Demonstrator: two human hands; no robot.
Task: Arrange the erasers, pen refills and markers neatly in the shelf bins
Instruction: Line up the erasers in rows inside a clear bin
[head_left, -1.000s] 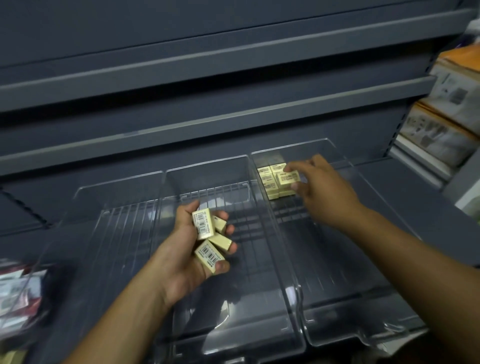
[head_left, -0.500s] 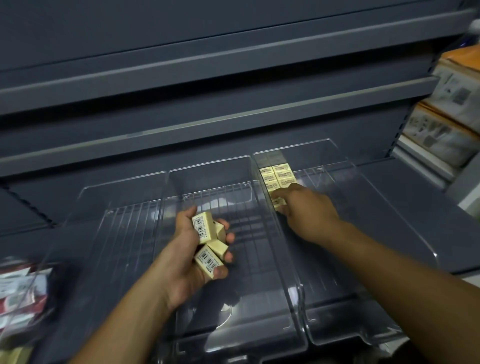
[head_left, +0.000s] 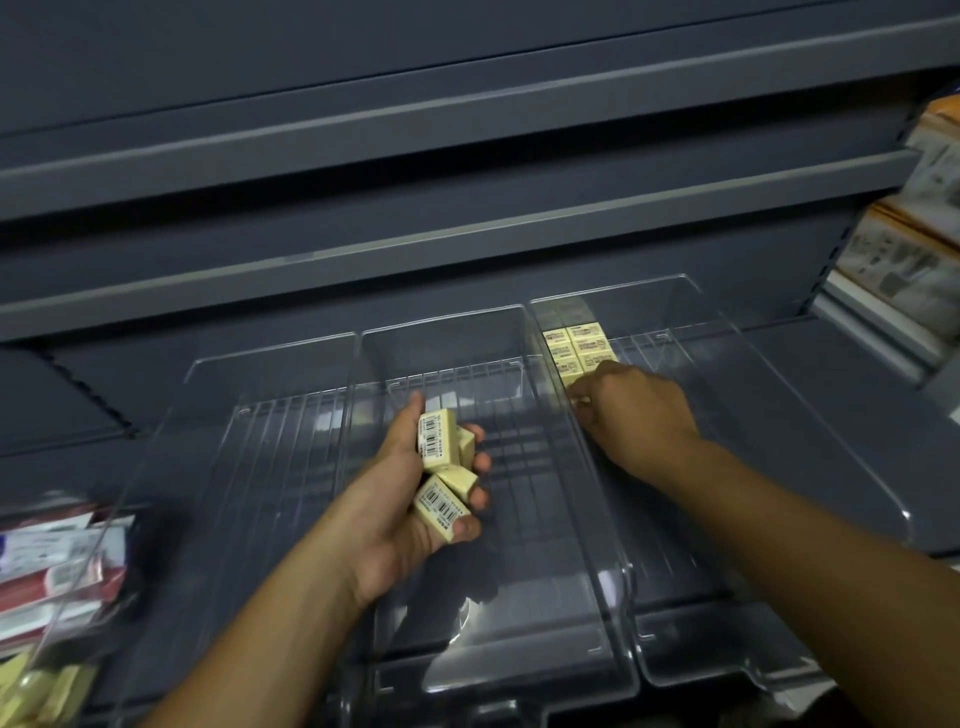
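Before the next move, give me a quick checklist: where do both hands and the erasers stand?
1. Left hand grips the spare cream rectangular barcoded erasers: ok.
2. Right hand inside the right clear plastic bin: ok.
3. Eraser under right fingers set flat: cannot tell, hidden.
4. Placed cream eraser rows aligned at the bin's back left: ok.
5. Free floor in front of rows: ok.

Erasers: small pale-yellow blocks with barcode labels. Packed erasers (head_left: 579, 345) lie flat in two rows in the back left corner of the right bin (head_left: 779, 415), against its left wall. The front eraser (head_left: 584, 400) is mostly hidden under the curled right hand (head_left: 631, 410). About four loose erasers (head_left: 441, 457) sit jumbled in the left hand (head_left: 384, 519), above the middle bin (head_left: 441, 343). Both bins are clear plastic.
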